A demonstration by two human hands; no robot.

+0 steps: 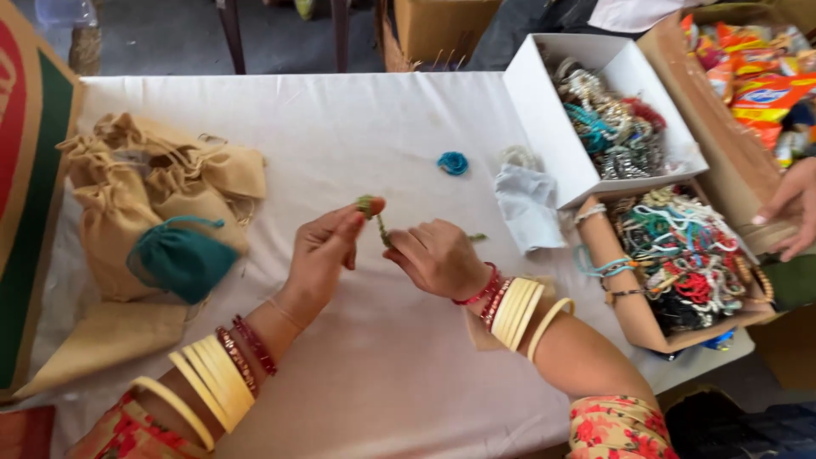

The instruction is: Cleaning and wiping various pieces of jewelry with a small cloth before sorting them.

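Note:
My left hand pinches one end of a thin green beaded bracelet between thumb and fingers. My right hand grips the other part of the same strand, and a short green end shows past its knuckles. Both hands hover over the white tablecloth near the table's middle. Yellow and red bangles ring both wrists.
Several beige cloth pouches and one teal pouch lie at left. A blue bead coil and a white cloth sit ahead. A white box and a brown box hold beaded jewellery at right. Another person's hand rests on a carton.

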